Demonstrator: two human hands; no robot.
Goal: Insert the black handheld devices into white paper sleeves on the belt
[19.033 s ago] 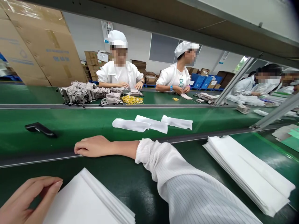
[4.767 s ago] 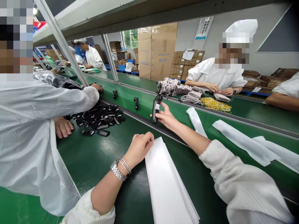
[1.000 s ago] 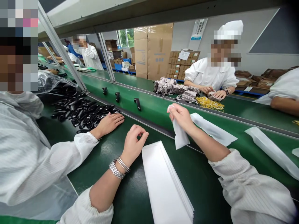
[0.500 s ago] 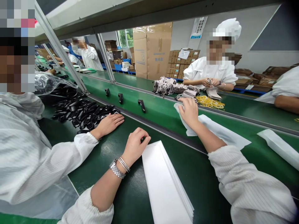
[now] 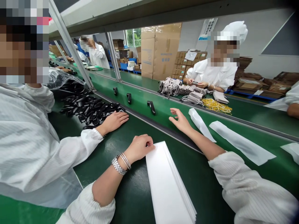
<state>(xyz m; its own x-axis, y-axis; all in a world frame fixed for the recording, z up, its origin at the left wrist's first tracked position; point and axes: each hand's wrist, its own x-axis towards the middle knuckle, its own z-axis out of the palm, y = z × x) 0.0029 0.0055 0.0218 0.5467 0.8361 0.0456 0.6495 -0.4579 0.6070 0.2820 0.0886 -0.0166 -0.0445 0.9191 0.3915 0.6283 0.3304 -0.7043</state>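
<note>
My left hand (image 5: 140, 147) rests at the top corner of a stack of long white sleeves (image 5: 170, 183), thumb and forefinger pinched on the corner of the top one. Out over the green conveyor belt (image 5: 161, 104) reaches my right hand (image 5: 181, 120), open and holding nothing, fingers apart. Just right of it a white sleeve (image 5: 202, 124) lies on the belt, with a second, bulging sleeve (image 5: 241, 141) beyond. Left of my right hand, a black handheld device (image 5: 151, 107) with an angled head lies on the belt, two similar ones behind it.
A heap of black devices (image 5: 93, 109) lies at left, beside a co-worker's hand (image 5: 115, 121). Across the belt, another person handles items near grey bundles (image 5: 173, 87) and yellow bands (image 5: 217, 106). A metal post (image 5: 71, 45) and overhead beam (image 5: 149, 20) frame the line.
My right hand has let go of the white sleeve, which now lies on the belt, and has moved left with fingers spread. My left hand stays at the stack. The view has shifted slightly.
</note>
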